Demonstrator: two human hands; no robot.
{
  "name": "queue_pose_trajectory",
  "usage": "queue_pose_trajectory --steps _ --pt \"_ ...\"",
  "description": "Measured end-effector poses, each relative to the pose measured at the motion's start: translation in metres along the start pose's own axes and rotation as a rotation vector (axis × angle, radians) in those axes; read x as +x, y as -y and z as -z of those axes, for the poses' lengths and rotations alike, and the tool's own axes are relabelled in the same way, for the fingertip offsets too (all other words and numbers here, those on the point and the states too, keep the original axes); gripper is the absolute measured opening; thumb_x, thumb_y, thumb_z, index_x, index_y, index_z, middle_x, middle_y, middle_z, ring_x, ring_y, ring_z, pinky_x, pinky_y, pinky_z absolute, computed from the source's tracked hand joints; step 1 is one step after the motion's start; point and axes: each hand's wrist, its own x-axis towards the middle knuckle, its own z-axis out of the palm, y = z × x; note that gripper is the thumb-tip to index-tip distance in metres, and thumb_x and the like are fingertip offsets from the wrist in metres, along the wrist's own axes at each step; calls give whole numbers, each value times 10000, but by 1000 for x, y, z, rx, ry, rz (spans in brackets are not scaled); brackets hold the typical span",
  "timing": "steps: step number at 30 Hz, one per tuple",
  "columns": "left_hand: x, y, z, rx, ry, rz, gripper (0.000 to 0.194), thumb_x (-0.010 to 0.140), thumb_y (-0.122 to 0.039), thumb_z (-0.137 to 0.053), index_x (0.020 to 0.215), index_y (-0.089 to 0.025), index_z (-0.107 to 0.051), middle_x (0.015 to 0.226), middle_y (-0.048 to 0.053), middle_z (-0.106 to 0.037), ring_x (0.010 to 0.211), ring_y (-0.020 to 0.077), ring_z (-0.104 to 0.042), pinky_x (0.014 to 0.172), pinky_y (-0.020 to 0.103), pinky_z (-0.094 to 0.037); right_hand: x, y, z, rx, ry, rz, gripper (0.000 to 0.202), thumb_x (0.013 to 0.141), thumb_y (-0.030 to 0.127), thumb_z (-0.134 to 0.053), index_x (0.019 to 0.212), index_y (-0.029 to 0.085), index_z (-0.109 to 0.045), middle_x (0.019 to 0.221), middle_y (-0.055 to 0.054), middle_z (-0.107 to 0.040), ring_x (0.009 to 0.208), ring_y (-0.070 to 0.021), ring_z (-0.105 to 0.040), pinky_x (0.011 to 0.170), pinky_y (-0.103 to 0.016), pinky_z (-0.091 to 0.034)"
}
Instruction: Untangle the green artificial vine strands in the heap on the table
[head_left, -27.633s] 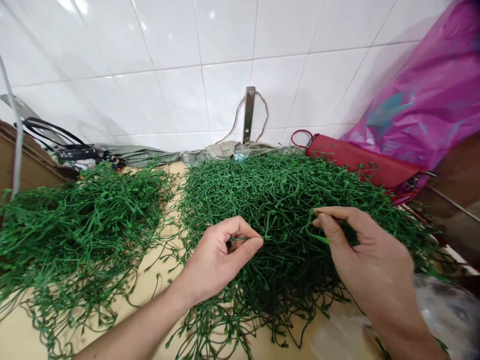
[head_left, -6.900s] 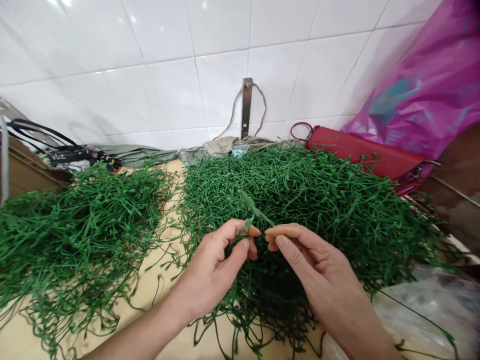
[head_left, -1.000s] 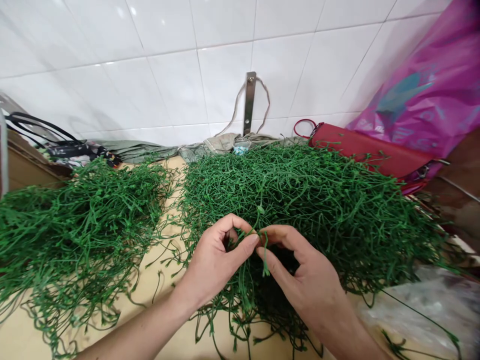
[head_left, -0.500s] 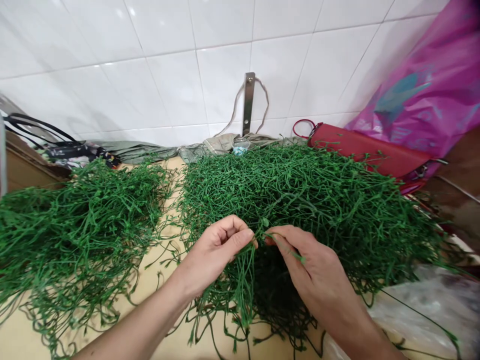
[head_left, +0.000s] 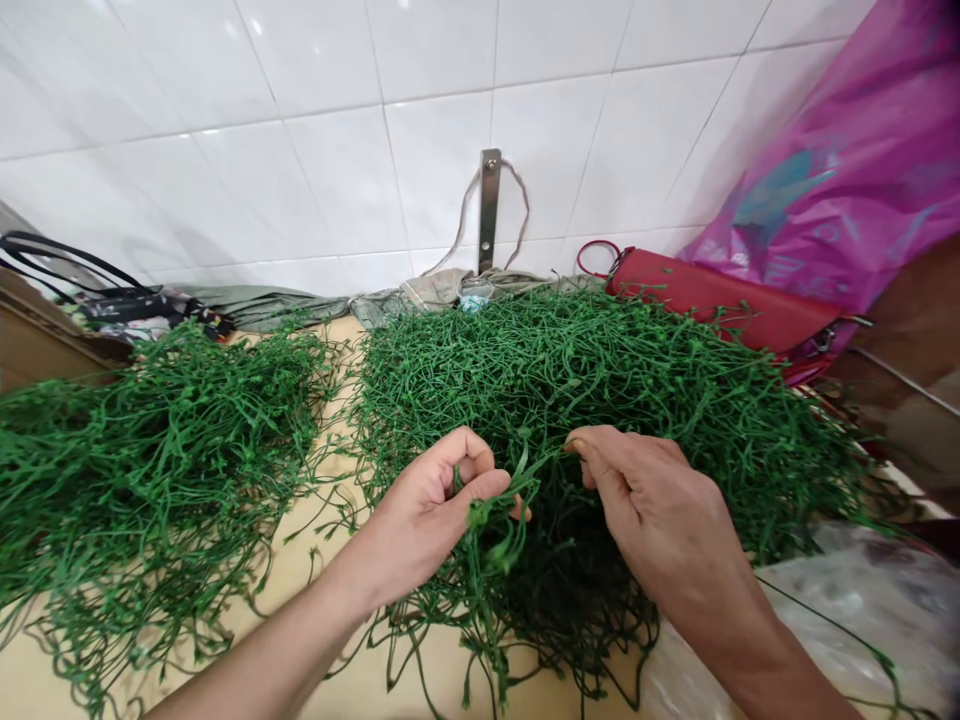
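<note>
My left hand [head_left: 435, 510] is closed, thumb against curled fingers, around a small bunch of thin green plant stems [head_left: 499, 535] that look like plastic greenery. Leafy tips stick up above the thumb and the rest hangs below it. To the right, my right hand [head_left: 664, 500] pinches the end of a thin green strand that stretches from the bunch. Both hands are over the near edge of a large heap of the same green stems [head_left: 510, 350]. Part of the heap under the right hand lies in dark shadow.
A second pile of green stems [head_left: 202, 430] covers the left of the pale tabletop [head_left: 330, 430]. Behind the large heap lie a red bag [head_left: 720, 300] and a purple plastic bag [head_left: 810, 190]. Clear plastic film [head_left: 855, 620] is at the lower right, below a white tiled wall [head_left: 442, 160].
My right hand has moved right and slightly up, away from my left hand, with the strand now stretched between them. The bunch in my left hand has turned, its tips now showing above the thumb.
</note>
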Motion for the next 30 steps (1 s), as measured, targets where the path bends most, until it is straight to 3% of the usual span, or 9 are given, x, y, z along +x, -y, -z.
queue_pose_trajectory --steps 3,6,11,14,17,20,24,30 --pt "-1 -1 2 -158 39 78 370 904 -568 -611 883 -213 -509 655 -26 -621 543 103 -476 524 223 -292 4 -9 13 -66 -95 -134 265 977 337 -444 865 262 -671 661 4 -660 598 -181 -593 613 -313 -418" --pt "1 0 3 -146 6 55 406 915 -599 -578 1003 -202 -573 656 -14 -661 549 111 -500 549 236 -325 5 -7 23 -95 -193 -218 278 987 386 -445 886 257 -669 665 3 -648 635 -187 -610 630 -315 -430" --pt "6 5 4 -69 -106 -26 307 869 -464 -718 992 -189 -657 736 -5 -677 714 127 -552 729 248 -403 -1 8 14 -12 -189 -70 232 1007 297 -435 1030 240 -659 737 -5 -673 717 -177 -640 718 -313 -476" --pt "7 6 7 -93 -240 -84 234 901 -414 -684 849 -187 -666 816 13 -671 809 141 -562 773 247 -416 -2 10 6 -9 -171 -5 238 1011 247 -426 1121 227 -635 787 -12 -705 728 -176 -653 760 -331 -492" --pt "7 7 9 -146 -316 -182 203 923 -389 -661 857 -198 -651 835 3 -649 827 137 -564 794 240 -428 -3 8 4 -2 -166 19 231 1009 233 -442 1132 229 -637 799 -12 -719 722 -177 -665 760 -338 -507" --pt "5 8 8 -120 -307 -229 215 961 -419 -601 989 -211 -649 848 -1 -611 793 137 -574 789 254 -454 -3 9 4 16 -167 51 224 1003 222 -475 1138 230 -654 798 -3 -726 729 -173 -674 761 -331 -513" --pt "1 5 7 -77 -306 -179 291 988 -470 -528 1098 -229 -648 881 0 -544 722 125 -526 650 238 -457 -4 12 0 35 -140 95 228 997 202 -506 1152 222 -672 843 -5 -742 772 -171 -685 788 -332 -505" --pt "1 2 5 -43 -301 -163 269 1006 -406 -498 1046 -224 -692 895 1 -526 680 104 -499 615 220 -442 -6 13 -2 27 -111 126 238 987 171 -542 1167 236 -683 956 -9 -765 835 -165 -690 807 -331 -491"
